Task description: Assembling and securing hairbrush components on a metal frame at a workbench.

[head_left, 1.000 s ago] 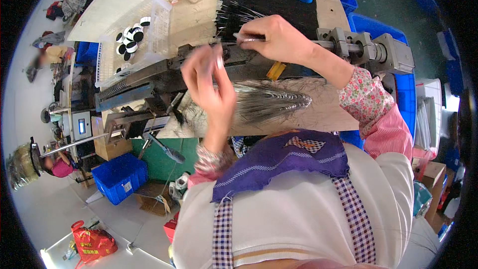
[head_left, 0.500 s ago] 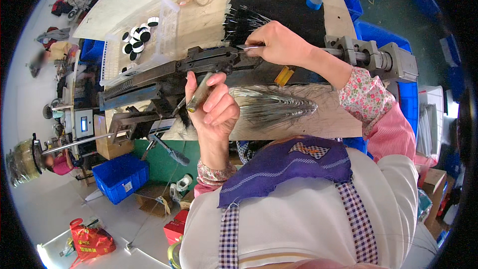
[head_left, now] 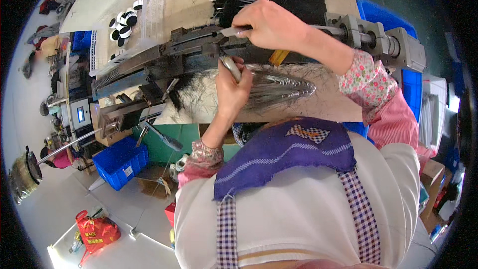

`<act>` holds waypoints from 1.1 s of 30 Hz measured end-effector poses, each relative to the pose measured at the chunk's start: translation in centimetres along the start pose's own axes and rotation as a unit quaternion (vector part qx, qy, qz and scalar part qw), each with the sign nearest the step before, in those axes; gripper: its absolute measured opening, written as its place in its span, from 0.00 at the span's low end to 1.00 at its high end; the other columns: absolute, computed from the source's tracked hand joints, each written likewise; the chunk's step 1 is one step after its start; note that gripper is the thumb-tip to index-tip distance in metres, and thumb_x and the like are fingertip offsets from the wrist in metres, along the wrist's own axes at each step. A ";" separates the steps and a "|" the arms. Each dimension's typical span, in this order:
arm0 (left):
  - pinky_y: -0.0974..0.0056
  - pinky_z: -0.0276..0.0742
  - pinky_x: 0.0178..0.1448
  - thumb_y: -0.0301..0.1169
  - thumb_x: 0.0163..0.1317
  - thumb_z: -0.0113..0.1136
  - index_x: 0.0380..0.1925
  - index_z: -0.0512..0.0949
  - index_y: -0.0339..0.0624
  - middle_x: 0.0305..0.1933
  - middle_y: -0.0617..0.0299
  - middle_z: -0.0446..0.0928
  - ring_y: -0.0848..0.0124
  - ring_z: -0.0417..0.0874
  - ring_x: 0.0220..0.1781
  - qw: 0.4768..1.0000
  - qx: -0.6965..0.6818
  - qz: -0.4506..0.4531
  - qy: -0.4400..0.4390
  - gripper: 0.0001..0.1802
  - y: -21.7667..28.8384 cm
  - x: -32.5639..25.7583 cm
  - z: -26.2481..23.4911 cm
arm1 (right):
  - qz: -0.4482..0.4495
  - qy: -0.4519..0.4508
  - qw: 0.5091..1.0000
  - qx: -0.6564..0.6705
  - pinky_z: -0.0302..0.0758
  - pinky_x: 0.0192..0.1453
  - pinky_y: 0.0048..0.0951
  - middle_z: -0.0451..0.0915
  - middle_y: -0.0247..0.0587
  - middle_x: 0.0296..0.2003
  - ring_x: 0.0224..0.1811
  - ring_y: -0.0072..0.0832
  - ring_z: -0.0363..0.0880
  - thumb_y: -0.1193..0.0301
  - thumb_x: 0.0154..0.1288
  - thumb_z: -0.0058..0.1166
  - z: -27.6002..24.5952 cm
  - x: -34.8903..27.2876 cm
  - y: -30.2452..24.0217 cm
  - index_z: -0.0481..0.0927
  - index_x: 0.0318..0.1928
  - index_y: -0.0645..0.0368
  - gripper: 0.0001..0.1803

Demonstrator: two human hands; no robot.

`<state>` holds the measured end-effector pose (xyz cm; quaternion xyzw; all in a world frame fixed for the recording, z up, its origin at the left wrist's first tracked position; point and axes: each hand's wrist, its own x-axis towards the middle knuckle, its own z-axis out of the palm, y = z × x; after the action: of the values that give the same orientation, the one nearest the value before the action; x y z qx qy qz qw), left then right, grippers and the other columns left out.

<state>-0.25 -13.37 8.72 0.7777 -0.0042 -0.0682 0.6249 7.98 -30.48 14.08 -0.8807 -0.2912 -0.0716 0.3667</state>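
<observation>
The scene was evenly and brightly lit from above, with soft shadows. Glare was seen on the pale floor [head_left: 124,244] at lower left. Straight edges were bent toward the dark, vignetted fisheye rim.

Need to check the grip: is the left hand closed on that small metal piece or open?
Closed. The left hand has its fingers curled around the small metal piece, beside the dark machine.

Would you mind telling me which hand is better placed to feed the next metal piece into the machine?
Probably the left hand: it holds a small metal piece upright just below the dark machine rail. The right hand is already pinching something at the rail's top.
</observation>
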 end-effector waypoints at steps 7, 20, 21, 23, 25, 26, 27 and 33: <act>0.72 0.65 0.21 0.37 0.65 0.55 0.36 0.72 0.35 0.22 0.64 0.73 0.77 0.71 0.18 0.992 -0.118 -0.048 0.002 0.13 -1.6 -2.3 -3.7 | -0.066 0.038 0.990 -0.122 0.79 0.37 0.36 0.71 0.39 0.37 0.41 0.39 0.77 0.78 0.48 0.54 -0.7 -7.5 -3.7 0.79 0.44 0.52 0.19; 0.51 0.71 0.57 0.36 0.53 0.63 0.64 0.60 0.40 0.56 0.42 0.72 0.50 0.75 0.55 0.624 0.644 0.003 0.443 0.38 -9.2 -12.9 -23.8 | 0.093 -0.011 0.984 -0.150 0.77 0.37 0.42 0.72 0.44 0.39 0.38 0.45 0.77 0.78 0.49 0.56 3.6 -9.8 3.2 0.68 0.35 0.57 0.13; 0.50 0.74 0.52 0.36 0.54 0.62 0.64 0.60 0.42 0.51 0.43 0.75 0.49 0.78 0.50 0.647 0.580 -0.118 0.481 0.38 -10.1 -13.9 -26.4 | 0.098 -0.025 0.983 -0.156 0.77 0.37 0.42 0.72 0.44 0.39 0.38 0.45 0.77 0.78 0.49 0.56 3.6 -9.7 3.1 0.68 0.35 0.57 0.13; 0.49 0.76 0.48 0.37 0.54 0.62 0.65 0.59 0.43 0.46 0.43 0.78 0.48 0.81 0.45 0.656 0.508 -0.246 0.500 0.38 -10.2 -14.8 -26.9 | 0.082 0.002 0.986 -0.147 0.77 0.37 0.42 0.71 0.44 0.37 0.38 0.45 0.77 0.77 0.49 0.58 3.4 -9.4 2.7 0.68 0.36 0.57 0.14; 0.47 0.78 0.41 0.38 0.56 0.61 0.66 0.57 0.44 0.36 0.44 0.81 0.46 0.83 0.37 0.642 0.544 -0.250 0.479 0.38 -9.7 -13.4 -26.2 | 0.096 -0.005 0.985 -0.144 0.76 0.37 0.42 0.71 0.44 0.36 0.38 0.46 0.77 0.76 0.49 0.58 3.3 -9.0 2.5 0.68 0.36 0.58 0.15; 0.48 0.79 0.40 0.37 0.57 0.60 0.67 0.56 0.44 0.33 0.43 0.81 0.46 0.83 0.37 0.637 0.543 -0.241 0.491 0.39 -9.4 -13.0 -24.6 | 0.107 -0.004 0.985 -0.137 0.76 0.37 0.42 0.71 0.44 0.36 0.39 0.46 0.77 0.75 0.49 0.59 3.6 -8.7 2.3 0.68 0.36 0.58 0.15; 0.48 0.79 0.40 0.37 0.57 0.61 0.67 0.55 0.44 0.34 0.42 0.81 0.46 0.83 0.37 0.673 0.508 -0.220 0.490 0.39 -10.4 -13.1 -23.7 | 0.101 -0.006 0.986 -0.131 0.76 0.37 0.42 0.71 0.44 0.36 0.39 0.46 0.77 0.75 0.49 0.59 3.7 -8.5 2.3 0.68 0.36 0.58 0.15; 0.62 0.77 0.43 0.36 0.62 0.58 0.56 0.68 0.36 0.43 0.45 0.78 0.56 0.80 0.43 0.576 0.685 0.164 0.415 0.25 -5.0 -8.3 -12.1 | 0.130 0.008 0.984 -0.125 0.73 0.38 0.44 0.71 0.45 0.37 0.38 0.48 0.75 0.76 0.52 0.55 3.4 -9.1 2.8 0.68 0.35 0.59 0.11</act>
<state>-7.47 0.19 7.26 0.9036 0.0828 0.3884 -0.1603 1.77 -33.88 6.85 -0.9493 -0.1602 -0.0667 0.2620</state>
